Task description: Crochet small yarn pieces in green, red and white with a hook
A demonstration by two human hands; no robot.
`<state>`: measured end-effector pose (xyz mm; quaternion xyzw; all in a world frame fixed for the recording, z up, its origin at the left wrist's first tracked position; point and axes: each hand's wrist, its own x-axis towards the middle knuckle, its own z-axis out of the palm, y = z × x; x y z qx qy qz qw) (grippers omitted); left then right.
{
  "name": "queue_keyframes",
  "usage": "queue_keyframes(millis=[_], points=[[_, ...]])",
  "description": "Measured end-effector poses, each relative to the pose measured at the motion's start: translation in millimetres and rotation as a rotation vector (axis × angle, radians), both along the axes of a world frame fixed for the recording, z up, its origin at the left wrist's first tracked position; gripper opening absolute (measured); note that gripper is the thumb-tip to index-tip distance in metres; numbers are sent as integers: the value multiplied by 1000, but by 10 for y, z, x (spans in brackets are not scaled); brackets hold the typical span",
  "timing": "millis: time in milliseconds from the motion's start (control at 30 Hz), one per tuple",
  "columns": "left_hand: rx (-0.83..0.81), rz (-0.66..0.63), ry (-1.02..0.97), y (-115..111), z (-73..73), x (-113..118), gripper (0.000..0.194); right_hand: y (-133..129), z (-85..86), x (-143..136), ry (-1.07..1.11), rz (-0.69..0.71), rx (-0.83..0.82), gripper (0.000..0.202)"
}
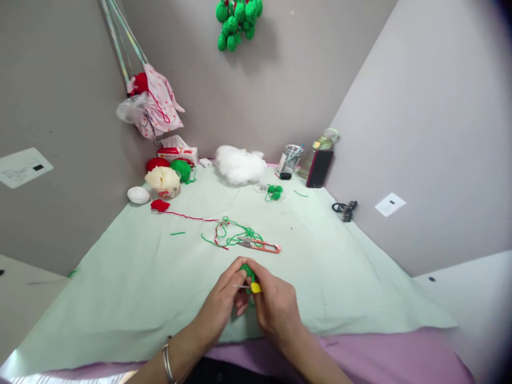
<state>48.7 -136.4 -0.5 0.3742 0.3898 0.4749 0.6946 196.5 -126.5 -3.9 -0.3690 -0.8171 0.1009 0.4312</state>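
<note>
My left hand [222, 300] pinches a small green crocheted piece [247, 270] near the table's front edge. Close against it, my right hand [279, 301] is closed on a crochet hook with a yellow handle [256, 288]. The hook's thin metal shaft points left across the green piece. Fingers of both hands hide much of the piece, and its exact shape cannot be made out. Beyond the hands lie thread snips [264, 246] with orange handles, resting by a loose tangle of green yarn [236, 234] and red yarn [188, 216].
White stuffing [240, 165] sits at the back, near a clear cup [290, 160], a bottle [320, 146] and a phone [320, 168]. At left are a bowl [168, 191], a green yarn ball [181, 169] and a tissue box [178, 154]. Small green pieces [274, 192] and a hair clip [349, 211] lie right.
</note>
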Motion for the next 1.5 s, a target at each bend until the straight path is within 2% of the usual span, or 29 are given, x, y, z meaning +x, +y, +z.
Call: queue_keyframes(millis=[133, 200, 267, 333, 367, 467, 500, 567, 633, 700, 833, 1000, 1067, 1167, 1200, 1233, 1333, 1367, 1433, 1500], points=[[14, -95, -39, -37, 61, -103, 33, 1, 109, 104, 68, 215, -387, 52], [36, -136, 7, -41, 68, -130, 35, -29, 104, 124, 67, 236, -382, 50], [37, -125, 62, -30, 44, -115, 37, -53, 53, 98, 47, 173, -267, 48], [34, -88, 75, -15, 7, -74, 39, -46, 6, 54, 79, 105, -260, 44], [36, -78, 75, -10, -6, -53, 40, -29, 0, 37, 133, 95, -342, 38], [66, -93, 73, -13, -4, -17, 43, 52, 60, 30, 384, 147, -746, 19], [87, -102, 97, -19, 7, -16, 44, 76, 94, 39, 466, 173, -848, 20], [145, -106, 206, -25, 27, -26, 41, 101, 154, 63, 582, 198, -936, 28], [201, -85, 333, -17, 31, -38, 38, 91, 188, 82, 635, 203, -938, 33], [203, -69, 370, 7, 19, -43, 39, 66, 201, 95, 640, 225, -941, 34], [127, -115, 294, 68, 13, -21, 47, 56, 226, 112, 616, 237, -919, 33], [81, -182, 216, 99, 126, 74, 60, 105, 218, 118, 605, 260, -917, 24], [67, -179, 166, 127, 178, 135, 61, 118, 182, 126, 548, 216, -807, 19], [43, -186, 84, 232, 243, 218, 58, 190, 179, 175, 392, 28, -452, 13], [38, -185, 62, 286, 267, 231, 57, 245, 213, 206, 334, -6, -379, 15], [35, -182, 46, 349, 295, 232, 55, 321, 268, 246, 281, -9, -355, 18], [42, -172, 38, 577, 409, 145, 48, 691, 518, 419, 110, 87, -493, 19], [48, -168, 50, 660, 453, 89, 45, 858, 604, 493, 88, 70, -510, 24], [60, -153, 96, 826, 536, -40, 45, 1237, 737, 659, 27, -48, -469, 36], [62, -179, 142, 982, 585, -163, 44, 1651, 790, 834, -48, -171, -436, 44]])
